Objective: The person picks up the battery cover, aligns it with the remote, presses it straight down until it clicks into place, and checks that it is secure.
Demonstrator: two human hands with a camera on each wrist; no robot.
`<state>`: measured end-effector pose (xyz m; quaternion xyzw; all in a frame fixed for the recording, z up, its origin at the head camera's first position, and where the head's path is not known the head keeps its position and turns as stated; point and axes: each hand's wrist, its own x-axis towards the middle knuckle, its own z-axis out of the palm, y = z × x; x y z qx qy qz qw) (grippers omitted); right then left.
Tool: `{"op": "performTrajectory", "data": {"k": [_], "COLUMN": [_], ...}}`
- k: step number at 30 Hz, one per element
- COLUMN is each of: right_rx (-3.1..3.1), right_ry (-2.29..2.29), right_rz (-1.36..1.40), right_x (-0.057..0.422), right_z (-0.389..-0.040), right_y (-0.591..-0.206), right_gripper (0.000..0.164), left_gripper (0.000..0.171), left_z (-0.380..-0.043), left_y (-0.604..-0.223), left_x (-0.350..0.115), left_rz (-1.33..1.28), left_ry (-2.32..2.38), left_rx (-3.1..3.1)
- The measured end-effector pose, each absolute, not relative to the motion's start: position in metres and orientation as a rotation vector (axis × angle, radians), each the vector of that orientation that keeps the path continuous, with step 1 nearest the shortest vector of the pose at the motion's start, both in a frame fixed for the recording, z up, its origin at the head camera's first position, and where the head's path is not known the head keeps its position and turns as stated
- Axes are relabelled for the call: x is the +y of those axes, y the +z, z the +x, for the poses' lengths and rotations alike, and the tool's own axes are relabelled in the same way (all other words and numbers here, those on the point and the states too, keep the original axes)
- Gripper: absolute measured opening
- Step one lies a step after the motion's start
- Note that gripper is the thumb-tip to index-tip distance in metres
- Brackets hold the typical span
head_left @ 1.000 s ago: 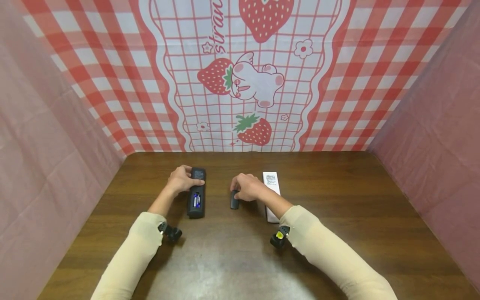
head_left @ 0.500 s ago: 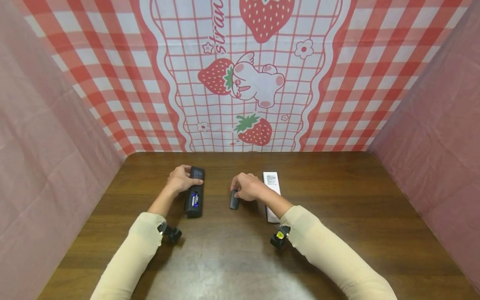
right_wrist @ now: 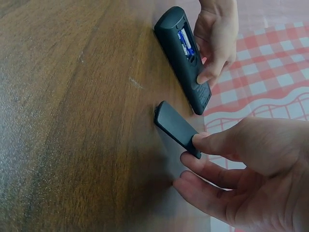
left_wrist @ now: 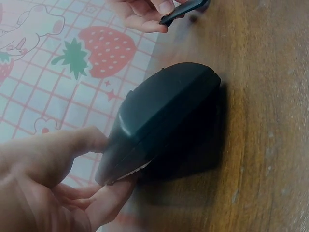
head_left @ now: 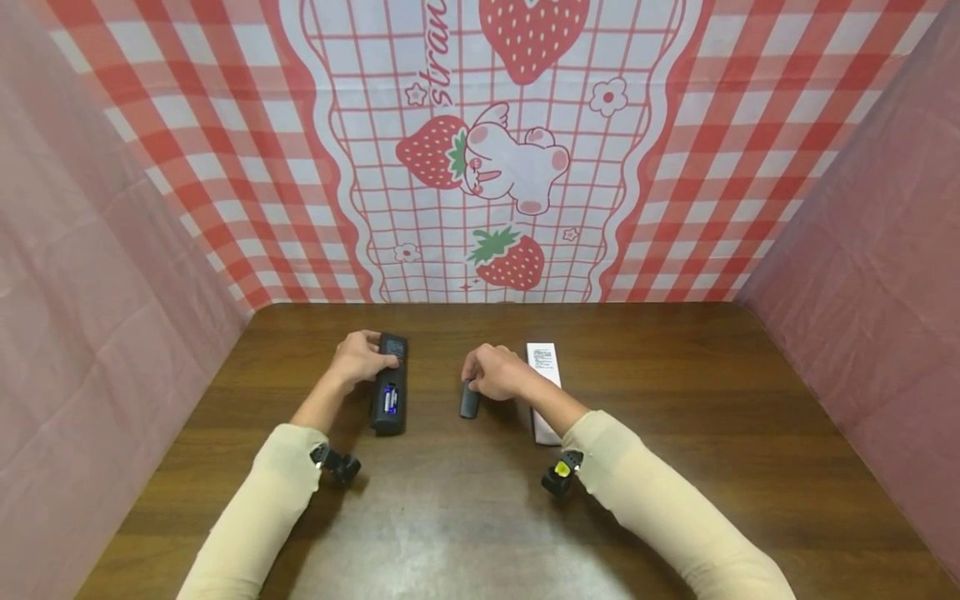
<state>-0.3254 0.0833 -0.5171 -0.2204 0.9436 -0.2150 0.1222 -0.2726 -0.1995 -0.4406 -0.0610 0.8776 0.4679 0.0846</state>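
Observation:
My left hand (head_left: 362, 357) grips a black remote control (head_left: 388, 375) by its far end, thumb on top and fingers beneath. The remote lies back side up, its battery compartment uncovered, with blue-and-silver batteries (right_wrist: 185, 42) inside. In the left wrist view the remote (left_wrist: 164, 106) appears lifted over the wood, its near end toward the camera. To the right, my right hand (head_left: 495, 372) pinches a thin black battery cover (right_wrist: 176, 124) at one end between thumb and fingertips. The cover's other end points back toward the person in the head view.
A white remote-shaped object with printed text (head_left: 543, 358) lies right of the right hand, partly hidden under that forearm. The brown wooden table (head_left: 450, 517) ends at a red-and-white strawberry cloth (head_left: 480, 167). Pink cloth hangs at both sides.
The remote has shifted slightly left with my left hand, and the left thumb has drawn a little leftward on it. My right hand and the cover stay nearly still.

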Motion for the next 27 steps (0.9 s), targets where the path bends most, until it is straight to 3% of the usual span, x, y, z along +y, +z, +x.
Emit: {"op": "performTrajectory", "data": {"k": [27], "right_rx": [2.706], "right_ry": [-0.728], "right_rz": [-0.737], "right_x": [0.0907], "right_z": [-0.3262], "right_y": [-0.5177], "right_gripper": [0.015], "left_gripper": [0.074], "left_z": [-0.2698], "left_y": [-0.4376], "left_x": [-0.2015], "left_rz": [-0.233], "left_ry": [1.483], "left_rx": [2.560]}}
